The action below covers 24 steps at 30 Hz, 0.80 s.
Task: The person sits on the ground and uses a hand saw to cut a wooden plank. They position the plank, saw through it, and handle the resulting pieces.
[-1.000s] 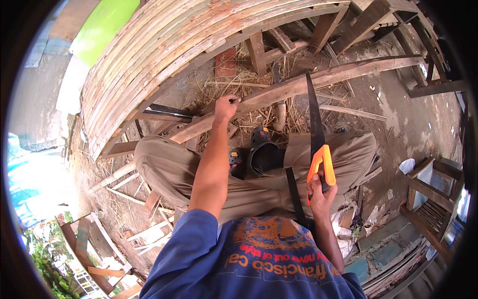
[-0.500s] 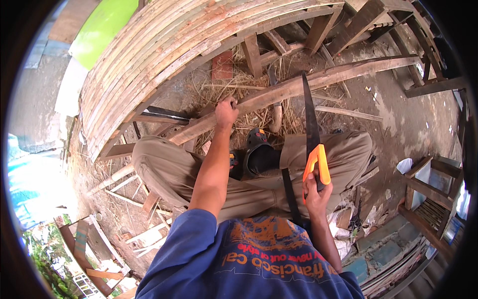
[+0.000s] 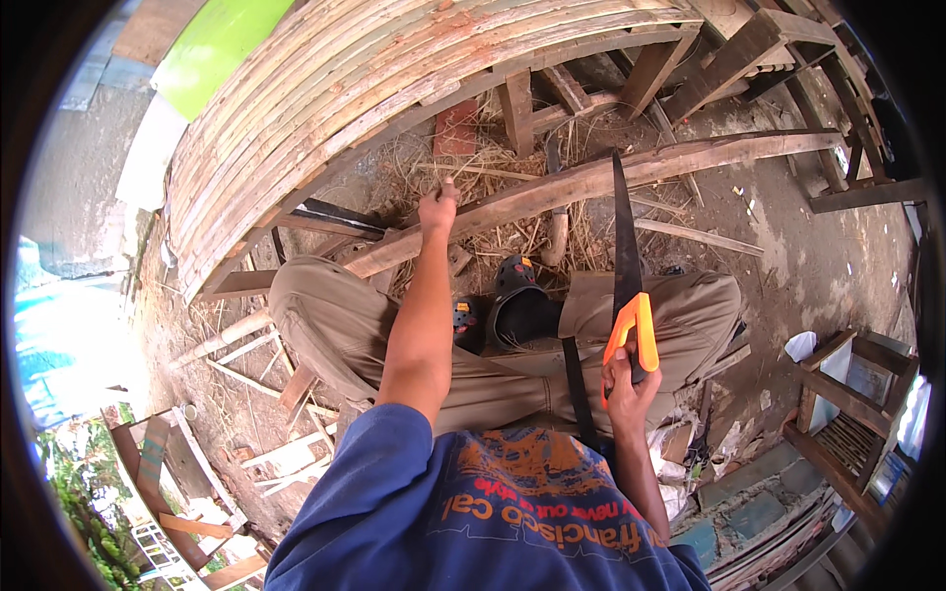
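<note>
Saw (image 3: 626, 246) is gripped over the right leg (image 3: 695, 305), right hand (image 3: 631, 382) wrapped round its handle (image 3: 646, 335); left hand (image 3: 438, 211) is placed at the wooden beam (image 3: 591, 180), one finger stuck out; its hold can't be told.

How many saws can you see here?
1. The saw is in the right hand, gripped by its orange handle, the blade pointing away from the body toward the wooden beam. Others may be hidden among the timber.
</note>
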Tool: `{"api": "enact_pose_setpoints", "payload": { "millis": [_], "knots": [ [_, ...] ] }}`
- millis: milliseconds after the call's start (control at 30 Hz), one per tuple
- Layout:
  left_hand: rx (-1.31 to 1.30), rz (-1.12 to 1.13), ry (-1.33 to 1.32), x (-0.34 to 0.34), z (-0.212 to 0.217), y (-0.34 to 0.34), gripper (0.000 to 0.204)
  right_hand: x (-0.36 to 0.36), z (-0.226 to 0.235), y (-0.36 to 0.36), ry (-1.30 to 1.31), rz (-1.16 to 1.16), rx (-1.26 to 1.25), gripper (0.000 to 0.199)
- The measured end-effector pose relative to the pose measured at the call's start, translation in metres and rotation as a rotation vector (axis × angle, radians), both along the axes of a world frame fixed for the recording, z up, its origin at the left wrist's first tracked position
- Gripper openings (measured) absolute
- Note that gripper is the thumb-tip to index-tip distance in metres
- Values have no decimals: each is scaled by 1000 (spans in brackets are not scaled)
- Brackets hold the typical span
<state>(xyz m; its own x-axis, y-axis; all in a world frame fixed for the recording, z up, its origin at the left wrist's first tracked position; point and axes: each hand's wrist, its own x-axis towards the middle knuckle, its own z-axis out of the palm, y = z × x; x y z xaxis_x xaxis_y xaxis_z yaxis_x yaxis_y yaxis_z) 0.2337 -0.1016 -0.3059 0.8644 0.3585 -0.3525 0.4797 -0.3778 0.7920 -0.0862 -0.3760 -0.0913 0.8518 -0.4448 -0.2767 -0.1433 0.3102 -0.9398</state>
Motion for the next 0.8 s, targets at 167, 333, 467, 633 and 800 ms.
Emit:
{"api": "enact_pose_setpoints", "payload": {
  "millis": [167, 333, 467, 633, 800],
  "knots": [
    [324, -406, 32, -18, 33, -31, 39, -2, -4, -3, 6, 1, -47, 11],
    [461, -365, 53, -18, 31, -44, 28, 2, 3, 0, 21, 8, -28, 13],
    [614, -496, -76, -25, 20, -43, 29, -1, 0, 0, 26, 41, -44, 10],
    [680, -583, -143, -48, 21, -50, 53, -7, -10, -2, 48, 70, -79, 10],
    [684, -676, 36, -41, 36, -52, 55, -2, -10, 0, 11, 53, -42, 12]
  ]
}}
